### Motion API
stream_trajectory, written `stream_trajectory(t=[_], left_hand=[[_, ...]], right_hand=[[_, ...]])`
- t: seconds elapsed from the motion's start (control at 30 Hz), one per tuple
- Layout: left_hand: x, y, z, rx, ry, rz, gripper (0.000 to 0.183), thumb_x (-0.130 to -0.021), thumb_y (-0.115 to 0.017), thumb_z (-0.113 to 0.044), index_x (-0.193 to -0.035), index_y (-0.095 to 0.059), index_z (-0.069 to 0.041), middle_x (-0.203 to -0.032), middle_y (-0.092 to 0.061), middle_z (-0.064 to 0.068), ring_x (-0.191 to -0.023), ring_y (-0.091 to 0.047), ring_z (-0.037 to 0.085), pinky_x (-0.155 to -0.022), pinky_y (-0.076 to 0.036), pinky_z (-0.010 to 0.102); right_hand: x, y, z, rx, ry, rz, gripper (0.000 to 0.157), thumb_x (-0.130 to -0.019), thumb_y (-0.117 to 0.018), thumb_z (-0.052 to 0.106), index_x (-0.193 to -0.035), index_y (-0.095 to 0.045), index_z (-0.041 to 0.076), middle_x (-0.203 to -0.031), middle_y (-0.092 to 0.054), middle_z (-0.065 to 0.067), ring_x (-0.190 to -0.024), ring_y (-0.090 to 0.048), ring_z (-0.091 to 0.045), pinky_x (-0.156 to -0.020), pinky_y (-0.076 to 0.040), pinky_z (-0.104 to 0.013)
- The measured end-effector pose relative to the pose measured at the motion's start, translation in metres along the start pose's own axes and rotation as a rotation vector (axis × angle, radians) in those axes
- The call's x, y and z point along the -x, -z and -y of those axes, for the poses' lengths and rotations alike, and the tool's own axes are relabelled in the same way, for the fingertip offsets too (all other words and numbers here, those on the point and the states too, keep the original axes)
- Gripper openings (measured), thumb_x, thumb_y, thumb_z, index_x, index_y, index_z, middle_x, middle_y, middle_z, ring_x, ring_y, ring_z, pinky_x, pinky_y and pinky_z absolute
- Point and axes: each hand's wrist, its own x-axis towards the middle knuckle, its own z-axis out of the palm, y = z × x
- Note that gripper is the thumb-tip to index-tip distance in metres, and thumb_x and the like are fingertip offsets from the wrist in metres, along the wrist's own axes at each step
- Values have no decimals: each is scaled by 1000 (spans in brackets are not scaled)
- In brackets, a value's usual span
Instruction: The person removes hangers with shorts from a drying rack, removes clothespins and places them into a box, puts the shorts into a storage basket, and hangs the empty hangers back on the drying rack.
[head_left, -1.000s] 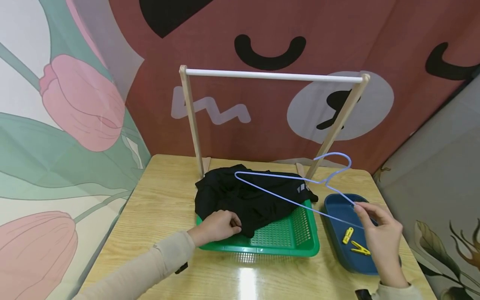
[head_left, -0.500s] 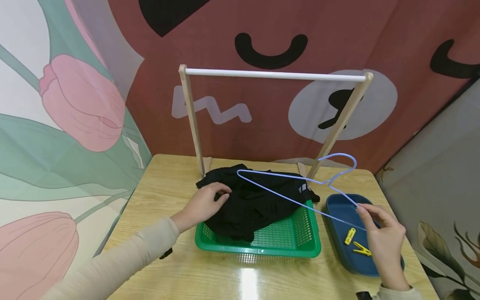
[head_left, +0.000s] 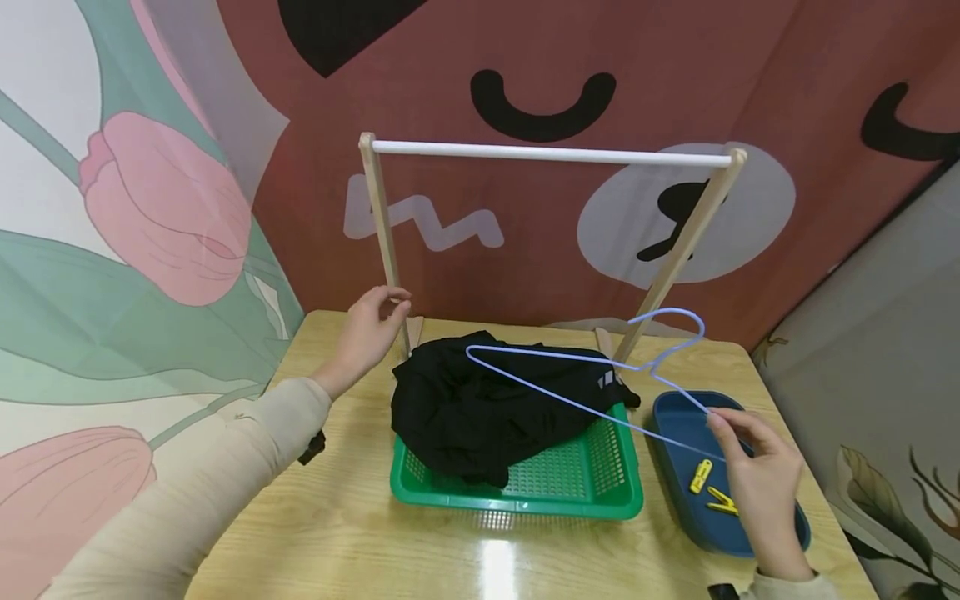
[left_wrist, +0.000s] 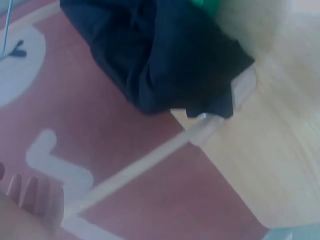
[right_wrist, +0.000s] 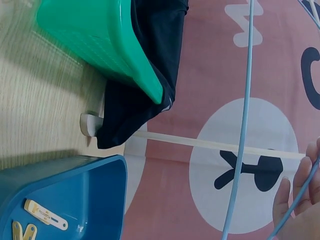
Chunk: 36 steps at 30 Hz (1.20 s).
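Between thumb and fingers, my right hand [head_left: 765, 479] pinches one arm of a light-blue clothes hanger [head_left: 566, 396]. The hanger's long end reaches left over a black garment [head_left: 465, 417], its hook pointing up and right. Heaped in a green basket [head_left: 517, 502], the garment hangs over the back rim and bears a small pale print. My left hand [head_left: 367, 329] holds nothing; its fingertips overlap the left wooden post [head_left: 384, 225] of a drying rack in the head view. In the left wrist view, the left fingers [left_wrist: 30, 195] look extended beside that post.
A white rod [head_left: 547, 153] spans the top of the rack, behind the basket. At the right, a dark-blue tray [head_left: 705, 533] holds yellow clothespins [head_left: 701, 476]. Printed cloth hangs behind the wooden table [head_left: 337, 533] and at both sides.
My left hand has left the garment's front and moved up and left to the rack's left post. The right hand keeps hold of the hanger in nearly the same place.
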Motion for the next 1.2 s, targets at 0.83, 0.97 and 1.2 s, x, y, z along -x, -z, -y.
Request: stream_trajectory(t=[0.83, 0.97, 1.2], left_hand=[[-66, 16, 17, 359, 178, -200, 56, -105, -45, -42, -152, -37, -12, -151, -41, 8, -137, -38, 24, -111, -32, 44], [-71, 10, 17, 382, 166, -193, 56, -106, -44, -41, -152, -36, -10, -148, -44, 12, -135, -41, 26, -111, -33, 43], [-76, 5, 23, 381, 123, -168, 47, -107, -42, -29, -149, -40, -7, -139, -51, 20, -126, -47, 32, -106, -38, 47]], right_hand=[[3, 4, -7, 39, -25, -11, 14, -83, -72, -14, -96, -73, -9, -87, -68, 19, -81, -63, 6, -75, -45, -7], [1, 2, -5, 36, 3, -9, 15, -83, -72, -15, -96, -74, -9, -87, -66, 20, -81, -63, 6, -74, -46, -7], [-7, -1, 2, 30, 22, -6, 15, -84, -72, -12, -98, -74, -6, -89, -65, 21, -85, -62, 4, -76, -44, -9]])
